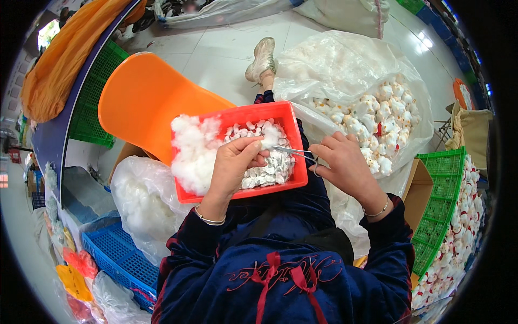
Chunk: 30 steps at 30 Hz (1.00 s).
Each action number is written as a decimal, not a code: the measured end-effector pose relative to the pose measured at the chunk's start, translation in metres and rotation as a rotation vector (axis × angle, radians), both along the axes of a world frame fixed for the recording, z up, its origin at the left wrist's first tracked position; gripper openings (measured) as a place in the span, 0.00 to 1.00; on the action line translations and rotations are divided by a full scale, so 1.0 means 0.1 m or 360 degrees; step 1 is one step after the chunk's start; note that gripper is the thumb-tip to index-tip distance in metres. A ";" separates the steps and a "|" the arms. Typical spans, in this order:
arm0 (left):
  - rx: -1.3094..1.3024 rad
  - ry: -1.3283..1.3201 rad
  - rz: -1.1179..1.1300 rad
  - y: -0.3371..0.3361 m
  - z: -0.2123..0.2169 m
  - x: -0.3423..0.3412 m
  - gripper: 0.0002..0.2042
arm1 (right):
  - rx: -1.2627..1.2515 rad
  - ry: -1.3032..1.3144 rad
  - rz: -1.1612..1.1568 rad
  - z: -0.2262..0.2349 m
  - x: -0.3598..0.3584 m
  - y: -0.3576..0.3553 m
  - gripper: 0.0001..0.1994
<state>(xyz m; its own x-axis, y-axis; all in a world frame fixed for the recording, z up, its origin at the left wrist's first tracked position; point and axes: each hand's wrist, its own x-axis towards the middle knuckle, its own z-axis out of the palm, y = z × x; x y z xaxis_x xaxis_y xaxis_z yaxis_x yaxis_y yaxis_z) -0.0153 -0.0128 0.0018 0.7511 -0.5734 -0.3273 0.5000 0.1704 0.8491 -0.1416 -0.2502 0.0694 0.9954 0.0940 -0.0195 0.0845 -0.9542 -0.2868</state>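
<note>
On the lap: red plastic tray (288,116), resting across the knees over dark blue velvet clothing, tilted slightly toward the body.
Left side of tray: heap of white stuffing fibre (191,154), piled above the rim.
Right side of tray: small white plush pieces (272,167), lying loose in a layer.
Left hand (232,164): over the middle of the tray, fingers curled and pinched around a small white plush piece (268,137) with a tuft of fibre at its tip.
Right hand (345,164): just right of the tray's edge, clenched around metal forceps (291,152), finger through a handle loop.
Forceps: lying nearly level, tips meeting the pinched piece at the left fingertips.
Wrists: thin silver bangle on each.
Right of the knees: clear plastic bag (334,59) on the floor, open, full of stuffed white toys with yellow and red details.
Far right: green plastic crate (445,189), more white toys beside it.
Left of the lap: orange plastic chair (143,97), a clear bag of white fibre (140,200) below it, a blue crate (116,254) nearer the lower edge.
Floor: pale tiles, one foot in a light shoe (263,56) stretched out ahead.
</note>
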 end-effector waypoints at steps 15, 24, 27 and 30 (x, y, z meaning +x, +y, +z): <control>0.0239 -0.0432 -0.0223 0.13 0.01 0.09 0.08 | 0.0554 0.0077 -0.0045 0.16 0.03 -0.19 0.33; 0.0238 -0.0468 -0.0190 0.11 0.11 0.03 0.10 | 0.0338 0.0270 0.0063 0.03 0.04 -0.05 0.22; 0.0205 -0.0438 -0.0210 0.11 0.12 0.04 0.10 | 0.0295 0.0378 0.0035 0.10 0.06 -0.03 0.18; 0.0243 -0.0454 -0.0264 0.06 0.06 0.05 0.10 | 0.0276 0.0412 0.0053 0.06 0.08 0.04 0.16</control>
<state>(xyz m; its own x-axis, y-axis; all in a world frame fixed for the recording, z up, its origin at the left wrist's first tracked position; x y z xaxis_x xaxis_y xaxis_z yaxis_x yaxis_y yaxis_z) -0.0108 -0.0069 0.0081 0.7255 -0.6557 -0.2091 0.2495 -0.0325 0.9678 -0.1334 -0.2463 0.0758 0.9558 0.1504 -0.2526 0.0177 -0.8872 -0.4611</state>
